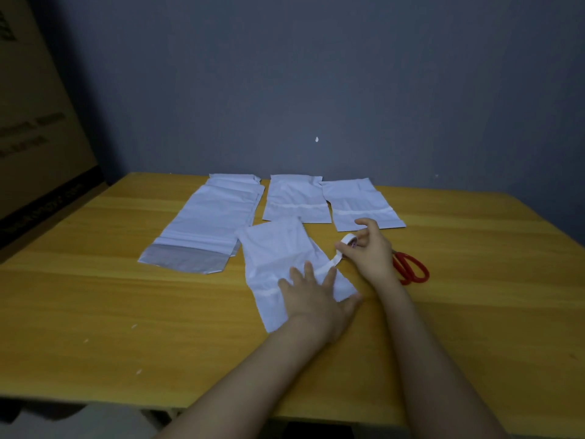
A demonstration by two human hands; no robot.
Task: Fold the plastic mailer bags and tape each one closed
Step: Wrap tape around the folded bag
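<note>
On the yellow wooden desk (pixel 95 296), a white folded mailer bag (pixel 278 251) lies slightly skewed near the middle, its long side running from the middle towards the near edge. The person's left hand (pixel 316 293) lies flat on the near part of this bag, fingers straight and spread, pressing the plastic down. Just beside the bag's right edge, the right hand (pixel 372 251) grips a small white tape roll (pixel 349 240) between thumb and curled fingers, the index finger raised. A short tape strip (pixel 334 261) runs from the roll down onto the bag, ending close to the left hand's fingertips; a pale band of tape also crosses the bag by the left hand's little finger. Behind the right wrist, towards the right edge, rest scissors (pixel 411 264) with red handles, their blades hidden by the hand. Towards the far edge, left of centre, lies a stack of flat mailer bags (pixel 205 223), unfolded, with a grey flap at the near end. To its right, along the far edge, two taped bags lie side by side, one (pixel 294 201) just beyond the folded mailer bag and the other (pixel 357 204) just beyond the right hand, each crossed by a pale strip. A brown cardboard box (pixel 31 122) stands off the left edge, and a grey-blue wall (pixel 316 74) rises behind the far edge.
</note>
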